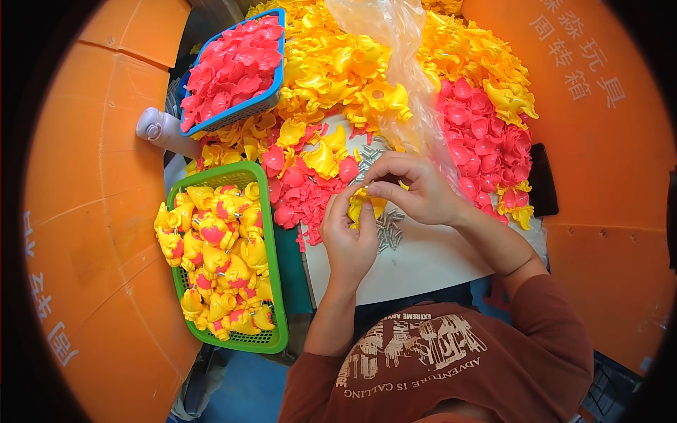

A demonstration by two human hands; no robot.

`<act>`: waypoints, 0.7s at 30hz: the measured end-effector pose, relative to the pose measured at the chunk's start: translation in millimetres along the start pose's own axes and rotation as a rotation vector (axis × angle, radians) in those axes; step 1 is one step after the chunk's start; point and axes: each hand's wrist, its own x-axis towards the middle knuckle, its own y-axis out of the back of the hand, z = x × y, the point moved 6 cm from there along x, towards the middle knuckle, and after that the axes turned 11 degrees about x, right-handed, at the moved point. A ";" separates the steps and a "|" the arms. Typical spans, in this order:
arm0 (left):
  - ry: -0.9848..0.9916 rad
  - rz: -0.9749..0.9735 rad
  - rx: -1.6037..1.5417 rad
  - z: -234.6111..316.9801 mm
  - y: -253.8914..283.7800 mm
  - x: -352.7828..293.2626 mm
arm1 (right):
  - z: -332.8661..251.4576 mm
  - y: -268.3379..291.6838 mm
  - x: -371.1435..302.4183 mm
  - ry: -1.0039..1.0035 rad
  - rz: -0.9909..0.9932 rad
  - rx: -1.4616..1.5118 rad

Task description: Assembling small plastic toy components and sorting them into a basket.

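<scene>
Yellow plastic part (364,204) sits at frame centre above the desk (423,264), grasped by the left hand (349,236) from below; right hand (412,190) pinches its top, wrist bent inward.

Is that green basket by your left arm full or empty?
Full. The green basket is heaped to its rim with yellow-and-pink toy pieces.

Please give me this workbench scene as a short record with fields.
left hand: left hand grips a small yellow plastic toy part
right hand: right hand pinches the same part from above
green mesh basket: yellow-and-pink toys, at the person's left
blue mesh basket: pink plastic pieces
white table: small grey metal pins, loose yellow and pink parts
</scene>
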 end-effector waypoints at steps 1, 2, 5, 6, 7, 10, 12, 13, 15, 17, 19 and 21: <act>0.062 -0.015 -0.060 -4.6 0.1 -1.1 | 0.9 -1.6 2.5 -0.010 -0.012 -0.054; 0.125 -0.029 -0.121 -9.1 -0.3 -1.8 | 2.3 -2.5 4.8 -0.010 -0.012 -0.053; 0.104 0.009 -0.178 -9.3 1.2 -1.1 | 14.5 -7.0 9.5 -0.115 -0.020 0.174; 0.107 0.012 -0.177 -9.7 2.9 -1.2 | 14.7 -8.2 10.7 -0.096 -0.022 0.140; 0.149 -0.019 -0.177 -12.2 2.7 -1.6 | 14.7 -9.0 11.6 -0.078 -0.024 0.106; 0.197 -0.060 -0.188 -19.0 4.5 -3.8 | 13.6 -11.2 14.5 -0.070 -0.047 0.044; 0.201 -0.071 -0.199 -23.1 4.0 -5.6 | 29.3 -11.0 19.5 -0.105 -0.045 0.097; 0.285 -0.083 -0.319 -30.0 1.4 -7.0 | 37.1 -12.0 23.2 -0.135 -0.043 0.150; 0.367 -0.094 -0.439 -38.9 0.1 -9.5 | 43.8 -14.9 28.4 -0.126 -0.054 0.018; 0.582 -0.079 -0.578 -52.8 0.8 -17.0 | 50.4 -13.6 34.2 -0.116 -0.061 -0.117; 0.568 -0.025 -0.590 -61.2 8.0 -16.3 | 52.2 6.0 47.1 0.094 0.157 -0.488; 0.555 0.030 -0.599 -64.6 13.3 -14.6 | 52.8 3.8 51.9 0.398 0.091 -0.667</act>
